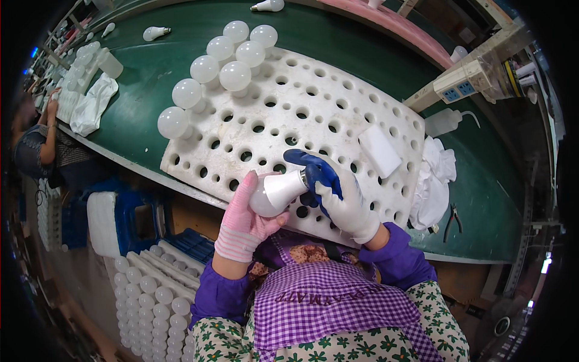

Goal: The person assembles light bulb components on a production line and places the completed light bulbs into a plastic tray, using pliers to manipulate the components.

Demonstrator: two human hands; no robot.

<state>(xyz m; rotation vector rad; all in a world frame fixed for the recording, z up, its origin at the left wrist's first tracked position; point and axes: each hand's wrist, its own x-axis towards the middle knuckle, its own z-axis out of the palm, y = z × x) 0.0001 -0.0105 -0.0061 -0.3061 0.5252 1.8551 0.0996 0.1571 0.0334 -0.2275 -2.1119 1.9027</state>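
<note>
LED bulb (pixel 282 190): long axis 8-to-2 o'clock, screw cap (pixel 304 178) at 2; your left hand (pixel 242 212) grips the globe (pixel 264 203), your right hand (pixel 342 198) the screw cap

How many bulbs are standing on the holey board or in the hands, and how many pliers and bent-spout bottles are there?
Bulbs on board: 8
Held bulb: 1
Pliers: 1
Bent-spout bottle: 1
Total: 11
</note>
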